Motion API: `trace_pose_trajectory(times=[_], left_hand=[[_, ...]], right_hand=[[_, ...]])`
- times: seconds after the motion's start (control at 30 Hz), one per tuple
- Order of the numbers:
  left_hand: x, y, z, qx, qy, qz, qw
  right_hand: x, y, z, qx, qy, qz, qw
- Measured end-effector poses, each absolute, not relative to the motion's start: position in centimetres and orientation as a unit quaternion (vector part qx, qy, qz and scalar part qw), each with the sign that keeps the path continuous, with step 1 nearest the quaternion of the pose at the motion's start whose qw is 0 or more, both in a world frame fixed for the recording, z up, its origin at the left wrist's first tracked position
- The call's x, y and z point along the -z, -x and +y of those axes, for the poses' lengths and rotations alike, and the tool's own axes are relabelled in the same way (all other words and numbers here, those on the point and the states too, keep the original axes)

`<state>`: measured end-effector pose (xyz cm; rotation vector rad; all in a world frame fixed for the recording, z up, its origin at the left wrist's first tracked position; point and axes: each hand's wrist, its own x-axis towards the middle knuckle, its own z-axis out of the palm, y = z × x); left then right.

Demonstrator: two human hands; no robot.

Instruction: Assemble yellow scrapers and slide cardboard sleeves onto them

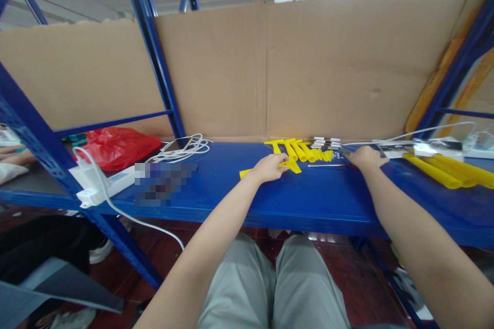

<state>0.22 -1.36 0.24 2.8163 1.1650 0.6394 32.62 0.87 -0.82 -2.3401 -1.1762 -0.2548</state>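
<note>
My left hand [270, 167] is closed on a yellow plastic piece [294, 166], its flared end sticking out past the fingertips. More yellow shows on the near side of that wrist; I cannot tell whether it is the same piece. Several yellow tube-like plastic pieces [292, 150] lie in a row just behind this hand. To the right, my right hand [366, 158] is closed low over the shelf, with a greyish tip [346, 152] by its fingers; what it grips is mostly hidden. A thin metal rod [328, 165] lies on the shelf, its right end by that hand.
Small black-and-white striped items [326, 142] lie behind the row. Large yellow tubes [451, 170] rest at right. A white power strip [111, 182], coiled white cable [189, 146] and red plastic bag [119, 146] occupy the left of the blue shelf [224, 190]. Cardboard [216, 72] walls the back. Another person's hand [17, 156] appears far left.
</note>
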Motion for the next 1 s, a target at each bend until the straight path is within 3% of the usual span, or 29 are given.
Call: trace_pose_trajectory(times=[0.27,0.53,0.8,1.0], left_hand=[[0.0,-0.2,-1.0,-0.21,-0.906,0.368,0.01],[-0.2,-0.3,-1.2,-0.206,-0.893,0.4,-0.015],[-0.2,0.0,-1.1,-0.232,-0.872,0.429,-0.039],[-0.2,0.1,-1.0,-0.248,-0.865,0.434,-0.051]], right_hand=[[-1.1,-30.4,-0.9,0.103,0.838,-0.403,0.352],[-1.9,-24.5,-0.8,0.053,0.587,-0.635,0.499],[-1.6,-18.6,-0.9,-0.189,0.561,-0.662,0.46],[-0.3,-19.0,-1.5,-0.246,0.576,-0.647,0.435]])
